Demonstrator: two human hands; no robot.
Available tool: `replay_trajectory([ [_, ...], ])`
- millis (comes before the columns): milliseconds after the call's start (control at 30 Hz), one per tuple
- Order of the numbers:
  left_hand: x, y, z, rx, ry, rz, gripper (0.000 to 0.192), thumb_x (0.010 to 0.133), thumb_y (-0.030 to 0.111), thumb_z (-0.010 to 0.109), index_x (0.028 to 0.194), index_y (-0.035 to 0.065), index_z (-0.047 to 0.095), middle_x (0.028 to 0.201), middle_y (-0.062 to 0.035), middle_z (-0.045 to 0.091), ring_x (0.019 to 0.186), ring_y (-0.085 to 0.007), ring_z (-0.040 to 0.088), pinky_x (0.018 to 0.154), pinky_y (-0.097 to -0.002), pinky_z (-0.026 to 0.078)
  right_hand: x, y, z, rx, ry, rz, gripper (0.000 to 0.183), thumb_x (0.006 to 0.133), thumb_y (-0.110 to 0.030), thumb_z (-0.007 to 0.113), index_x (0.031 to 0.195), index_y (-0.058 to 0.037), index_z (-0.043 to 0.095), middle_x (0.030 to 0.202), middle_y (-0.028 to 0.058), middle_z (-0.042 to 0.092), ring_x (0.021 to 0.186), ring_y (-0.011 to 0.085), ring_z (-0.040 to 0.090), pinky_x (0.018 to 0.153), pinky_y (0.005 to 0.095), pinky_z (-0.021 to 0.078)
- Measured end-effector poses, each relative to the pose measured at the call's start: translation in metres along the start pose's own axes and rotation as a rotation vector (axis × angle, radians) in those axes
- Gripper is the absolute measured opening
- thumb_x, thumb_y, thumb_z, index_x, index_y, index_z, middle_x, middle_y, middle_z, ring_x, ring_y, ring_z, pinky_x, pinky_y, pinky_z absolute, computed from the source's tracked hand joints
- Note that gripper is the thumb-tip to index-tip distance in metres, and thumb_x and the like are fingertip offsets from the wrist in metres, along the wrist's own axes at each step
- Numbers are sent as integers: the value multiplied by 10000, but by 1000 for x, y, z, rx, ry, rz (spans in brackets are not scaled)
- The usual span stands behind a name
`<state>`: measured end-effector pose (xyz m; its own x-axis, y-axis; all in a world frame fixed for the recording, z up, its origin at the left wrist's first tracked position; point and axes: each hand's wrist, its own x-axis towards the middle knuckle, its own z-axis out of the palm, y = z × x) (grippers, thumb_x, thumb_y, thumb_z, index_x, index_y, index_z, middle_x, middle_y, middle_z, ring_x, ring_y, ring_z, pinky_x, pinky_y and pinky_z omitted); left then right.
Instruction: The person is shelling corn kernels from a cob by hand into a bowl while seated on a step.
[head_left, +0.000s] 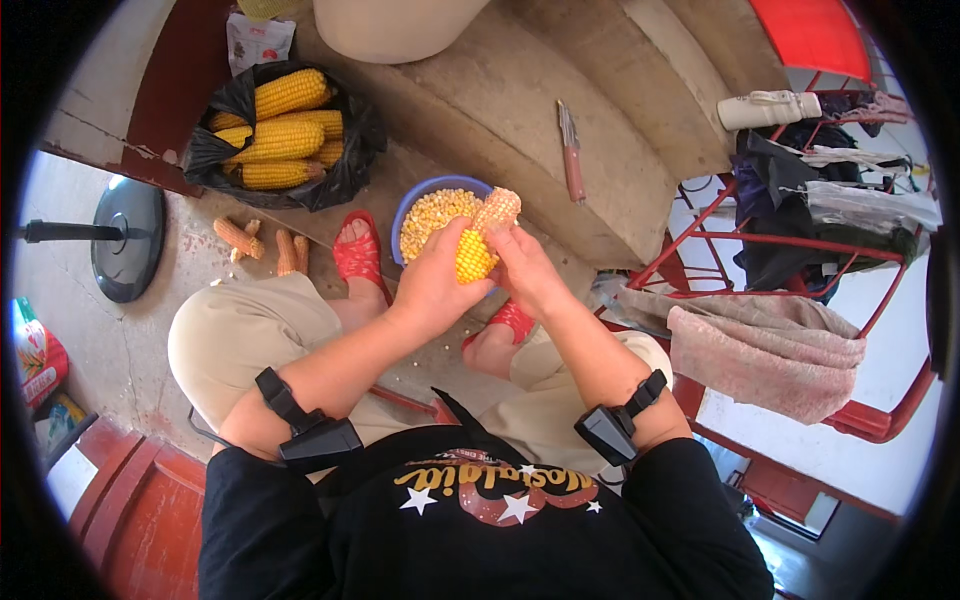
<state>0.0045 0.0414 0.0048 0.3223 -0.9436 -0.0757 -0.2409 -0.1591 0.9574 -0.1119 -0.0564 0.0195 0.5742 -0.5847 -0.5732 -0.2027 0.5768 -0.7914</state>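
Note:
My left hand (435, 277) is closed around an ear of corn (474, 256), with yellow kernels on its near part. A stripped, pale pinkish cob end (499, 205) sticks out beyond the thumbs; whether it is the same ear or a second cob, I cannot tell. My right hand (529, 270) grips from the other side, its thumb against the stripped part. Just beyond and below both hands stands a blue-purple plastic basin (397, 217) holding many loose corn kernels (435, 217). The hands hide its near right part.
A black plastic bag (360, 161) holds several yellow ears (277, 141). Bare cobs (240, 238) lie on the floor by my foot. A knife with a brown handle (573, 169) rests on the concrete step (510, 142). At right stands a red metal rack (795, 236) with cloths and a white bottle (769, 110).

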Motion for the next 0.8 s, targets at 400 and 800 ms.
replay_trajectory([
  [400,-9,2,4,106,-17,95,725,706,206,689,1288,24,296,1209,-224,442,1079,-384,484,877,-423,433,-5,-7,7,-8,-23,-31,430,862,-301,610,1153,-4,498,1076,82,580,942,150,571,812,291,474],
  [800,0,5,-7,90,4,57,740,705,211,704,1304,34,308,1218,-223,468,1082,-392,503,878,-407,440,-2,-6,0,238,-192,18,387,913,-288,527,1186,-20,468,1135,74,548,1003,171,556,839,338,473],
])
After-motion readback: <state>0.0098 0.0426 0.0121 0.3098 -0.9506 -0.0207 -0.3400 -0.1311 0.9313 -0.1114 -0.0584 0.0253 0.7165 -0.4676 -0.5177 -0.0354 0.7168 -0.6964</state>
